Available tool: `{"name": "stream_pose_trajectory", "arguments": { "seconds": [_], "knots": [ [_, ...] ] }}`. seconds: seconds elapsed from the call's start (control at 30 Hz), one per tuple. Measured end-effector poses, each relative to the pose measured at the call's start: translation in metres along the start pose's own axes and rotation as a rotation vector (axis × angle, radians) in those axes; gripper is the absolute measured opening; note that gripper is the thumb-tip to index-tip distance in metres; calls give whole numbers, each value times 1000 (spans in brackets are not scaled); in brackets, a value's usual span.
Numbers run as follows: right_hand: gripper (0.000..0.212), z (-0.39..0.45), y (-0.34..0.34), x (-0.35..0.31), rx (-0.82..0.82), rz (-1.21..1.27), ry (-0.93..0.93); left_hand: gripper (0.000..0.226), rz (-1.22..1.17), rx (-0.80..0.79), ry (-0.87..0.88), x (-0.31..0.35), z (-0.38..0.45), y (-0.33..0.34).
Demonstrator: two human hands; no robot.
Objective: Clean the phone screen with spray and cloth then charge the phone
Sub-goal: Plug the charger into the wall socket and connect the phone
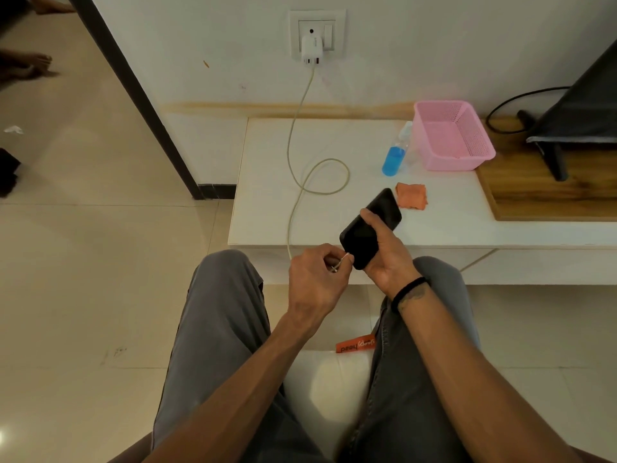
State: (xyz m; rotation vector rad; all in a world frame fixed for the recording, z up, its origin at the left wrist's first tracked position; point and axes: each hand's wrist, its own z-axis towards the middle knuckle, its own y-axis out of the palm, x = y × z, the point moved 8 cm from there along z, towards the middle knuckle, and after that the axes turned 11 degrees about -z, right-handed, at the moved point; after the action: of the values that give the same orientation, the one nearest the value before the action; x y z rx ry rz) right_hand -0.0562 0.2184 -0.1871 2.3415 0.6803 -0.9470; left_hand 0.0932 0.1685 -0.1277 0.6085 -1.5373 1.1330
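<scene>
While our right hand (384, 252) grips the phone (370, 228) around its lower half, we hold it above the near edge of the white table (267, 212), dark screen up, its long axis slanting from lower left to upper right, top end toward the orange cloth (412, 195). Our left hand (317, 279) pinches the plug of the charging cable (293, 208) right at the phone's bottom end. We see the cable loop across the table up to the charger (311, 51) in the wall socket. Behind the cloth stand a blue spray bottle (395, 155) and a pink basket (450, 137), beside a wooden board (534, 195). Beige floor tiles (83, 262) surround us.
</scene>
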Motion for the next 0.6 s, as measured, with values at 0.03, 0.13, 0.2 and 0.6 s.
{"name": "stream_pose_trajectory", "arguments": {
  "seconds": [0.03,0.13,0.2,0.6],
  "knots": [
    [54,2,1,-3,15,-31,-25,19,2,-7,-16,-2,1,3],
    [65,9,4,-7,46,-139,-62,23,-26,-33,-53,-5,9,12],
    [64,12,6,-6,51,-219,-55,23,-39,-39,-89,-9,15,16],
    [77,30,4,-17,61,-252,-158,24,-141,-145,-117,-22,50,41]
  ]
}}
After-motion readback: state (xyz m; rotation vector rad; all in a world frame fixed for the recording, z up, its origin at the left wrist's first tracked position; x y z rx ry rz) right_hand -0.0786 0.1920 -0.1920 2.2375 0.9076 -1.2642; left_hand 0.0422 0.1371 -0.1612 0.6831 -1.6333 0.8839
